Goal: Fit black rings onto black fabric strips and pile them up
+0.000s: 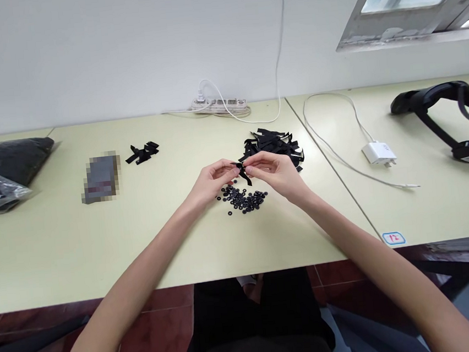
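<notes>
Both hands meet over the table, pinching a short black fabric strip (247, 179) whose lower end hangs down between them. My left hand (217, 176) is closed on its left side, thumb and fingers together. On the other side, my right hand (270, 171) also grips the strip with thumb and forefinger. Whether a small ring is held with the strip, I cannot make out. Just below the hands lies a loose pile of small black washer-like rings (245, 200). Behind my right hand is a heap of black fabric strips (273, 143), partly covered by it.
A smaller group of black strips (142, 152) lies to the left, beside a blurred dark object (101, 178). A plastic bag (5, 170) is far left. Along the wall sits a power strip (221, 106). Rightward are a white charger (379, 152) with its cable and a black headset (449, 122).
</notes>
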The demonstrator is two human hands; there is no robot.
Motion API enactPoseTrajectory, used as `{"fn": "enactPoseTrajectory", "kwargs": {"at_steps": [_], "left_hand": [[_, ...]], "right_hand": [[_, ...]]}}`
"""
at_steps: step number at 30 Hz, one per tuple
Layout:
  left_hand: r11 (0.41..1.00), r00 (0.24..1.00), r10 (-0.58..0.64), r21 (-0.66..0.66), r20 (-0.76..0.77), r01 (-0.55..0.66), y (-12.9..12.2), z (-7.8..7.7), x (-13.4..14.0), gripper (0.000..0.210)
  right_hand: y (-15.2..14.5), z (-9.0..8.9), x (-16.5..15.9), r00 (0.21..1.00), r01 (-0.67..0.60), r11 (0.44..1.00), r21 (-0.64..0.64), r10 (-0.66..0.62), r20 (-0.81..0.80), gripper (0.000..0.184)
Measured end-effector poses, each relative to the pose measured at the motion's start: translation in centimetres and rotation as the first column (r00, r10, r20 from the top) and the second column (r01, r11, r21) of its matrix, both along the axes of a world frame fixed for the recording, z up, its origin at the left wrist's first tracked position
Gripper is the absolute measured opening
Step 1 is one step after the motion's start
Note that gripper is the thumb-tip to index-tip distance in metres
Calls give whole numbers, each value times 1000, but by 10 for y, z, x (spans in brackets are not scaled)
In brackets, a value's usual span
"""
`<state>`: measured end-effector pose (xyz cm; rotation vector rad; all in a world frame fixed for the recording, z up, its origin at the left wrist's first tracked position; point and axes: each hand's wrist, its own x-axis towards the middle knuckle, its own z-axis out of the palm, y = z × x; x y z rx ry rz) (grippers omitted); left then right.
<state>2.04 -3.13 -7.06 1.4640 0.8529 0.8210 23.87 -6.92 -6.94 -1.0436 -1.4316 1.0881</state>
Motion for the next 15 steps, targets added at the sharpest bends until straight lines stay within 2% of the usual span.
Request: {"fn": "enactPoseTrajectory", "kwargs": {"at_steps": [3,8,15], "left_hand": [[999,999,-32,-5,20,32,0,0,0,30],[998,997,-55,-13,49,56,1,-4,1,32],[1000,999,4,-2,52,-4,-1,-7,2,28]], "right_hand": [[-1,1,0,999,-27,1000,-12,27,-29,20],[-4,3,-4,1000,-1,1000,31,1,-6,18],[-5,-1,-7,999,34,995,95,-37,33,14]]}}
